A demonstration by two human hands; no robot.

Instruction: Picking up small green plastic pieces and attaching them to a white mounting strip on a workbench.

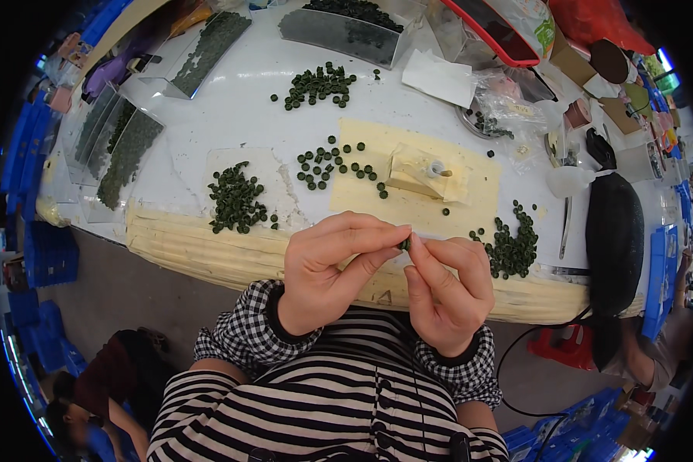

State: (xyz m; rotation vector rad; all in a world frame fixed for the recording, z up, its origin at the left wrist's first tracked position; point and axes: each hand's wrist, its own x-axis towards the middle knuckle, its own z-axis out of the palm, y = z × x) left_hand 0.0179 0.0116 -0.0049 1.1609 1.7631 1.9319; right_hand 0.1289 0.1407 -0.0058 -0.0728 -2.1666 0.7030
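Dark green pieces (236,199), checked sleeves (242,327), black-striped top (285,408), yellow mat (354,192), background shirt (100,381) perhaps maroon

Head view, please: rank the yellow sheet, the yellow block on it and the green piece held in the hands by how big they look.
1. Yellow sheet
2. Yellow block
3. Held green piece, partly hidden but plainly smallest

Ahead of right hand (454,296), well apart: white sheet (439,77), paper or cloth unclear; red-rimmed dark device (497,35) beyond; crumpled clear bag (520,115) farther right; red plastic bag (597,23) farthest out. Right of same hand: slim metal tool (566,229), then long black object (614,239); red stool (558,350) lower down. Far left of left hand (323,266): purple item (109,75), blue bins (54,250). Lower left of it: person in dark red top (104,381).
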